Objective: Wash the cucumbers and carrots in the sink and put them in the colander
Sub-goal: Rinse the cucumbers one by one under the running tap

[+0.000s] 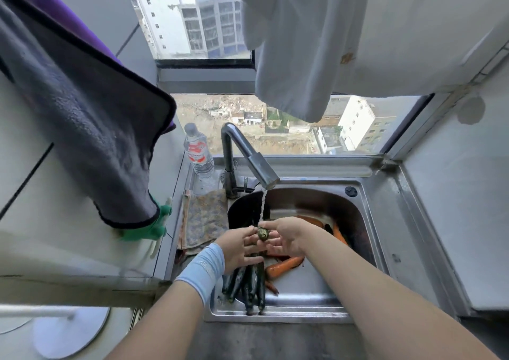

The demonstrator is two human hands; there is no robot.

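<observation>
Both my hands hold one dark green cucumber (263, 234) upright under the tap's thin water stream (263, 205), its end pointing at the camera. My left hand (238, 248) grips its side and my right hand (286, 238) curls round it from the right. Several more cucumbers (249, 282) lie in the front of the steel sink (369, 222). Orange carrots (283, 266) lie on the sink floor to the right, and others (337, 234) sit behind my right hand. No colander is visible.
The faucet (242, 155) rises at the sink's back left, with a water bottle (198, 153) beside it. A patterned cloth (203, 219) lies on the sink's left rim. A dark towel (91, 128) hangs at the left, a white cloth (303, 43) overhead.
</observation>
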